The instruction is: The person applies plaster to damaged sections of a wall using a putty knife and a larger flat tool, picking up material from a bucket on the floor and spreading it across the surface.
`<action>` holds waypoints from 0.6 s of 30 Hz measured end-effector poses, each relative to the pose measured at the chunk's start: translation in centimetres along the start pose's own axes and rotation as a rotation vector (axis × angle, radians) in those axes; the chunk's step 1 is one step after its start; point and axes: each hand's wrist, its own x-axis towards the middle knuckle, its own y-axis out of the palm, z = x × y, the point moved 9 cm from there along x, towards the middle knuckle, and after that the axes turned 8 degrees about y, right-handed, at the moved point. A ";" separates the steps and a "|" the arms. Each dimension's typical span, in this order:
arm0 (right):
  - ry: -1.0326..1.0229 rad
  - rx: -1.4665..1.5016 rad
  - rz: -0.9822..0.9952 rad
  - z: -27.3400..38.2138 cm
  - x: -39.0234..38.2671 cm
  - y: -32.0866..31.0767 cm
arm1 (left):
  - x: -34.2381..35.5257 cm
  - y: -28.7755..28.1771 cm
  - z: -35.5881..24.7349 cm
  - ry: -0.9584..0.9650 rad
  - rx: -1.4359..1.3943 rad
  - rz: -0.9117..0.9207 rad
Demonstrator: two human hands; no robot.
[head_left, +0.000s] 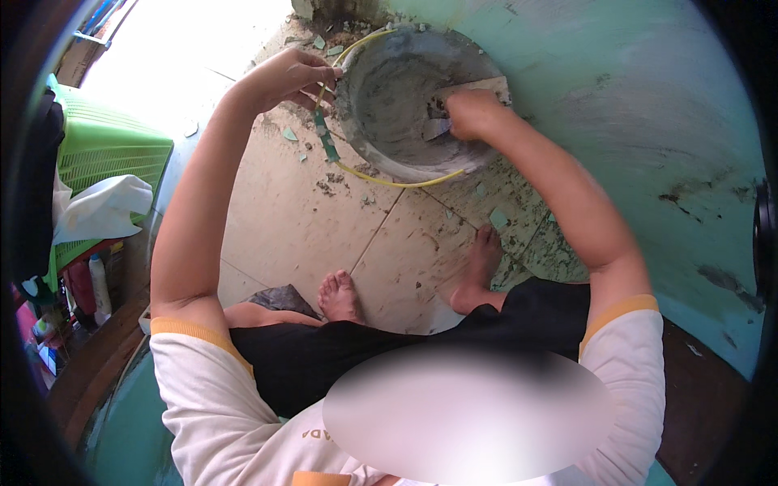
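Note:
A round grey bucket (374, 154) stands on the tiled floor against the wall, coated inside with wet grey mortar (393, 97). Its yellow wire handle (397, 185), with a green grip (327, 138), hangs around the near left side. My left hand (301, 79) has its fingers curled at the bucket's left rim, by the wire. Inside the bucket on the right, my right hand (474, 113) is closed around a flat trowel (485, 86); the hand hides its handle and part of the blade.
Green chips (498, 217) and mortar crumbs lie around the bucket on the floor tiles (275, 206). A turquoise wall (632, 97) with grey smears rises at right. At left stands a green plastic basket (113, 146) with a white cloth (105, 206). My bare feet (340, 298) are below the bucket.

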 end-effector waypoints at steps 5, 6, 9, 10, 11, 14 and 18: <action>-0.111 -0.017 -0.207 1.1 -1.1 -0.4 | -0.7 0.8 1.7 -0.087 -0.128 0.082; -0.109 0.000 -0.164 0.9 -1.3 0.3 | -0.9 0.9 1.4 -0.087 -0.141 0.088; -0.101 0.056 -0.092 0.6 -2.1 1.6 | -1.6 1.5 1.3 -0.053 -0.206 0.112; -0.099 0.075 -0.108 0.6 -2.6 1.5 | -1.7 1.5 1.1 -0.058 -0.191 0.107; -0.096 0.095 -0.123 0.6 -2.8 1.4 | -1.8 1.4 1.1 -0.069 -0.173 0.095; -0.035 0.154 -0.098 -0.3 -2.3 1.5 | -1.7 1.2 1.1 -0.085 -0.161 0.070; 0.056 0.269 -0.081 -1.1 -1.9 2.0 | -1.5 1.2 0.9 -0.085 -0.163 0.061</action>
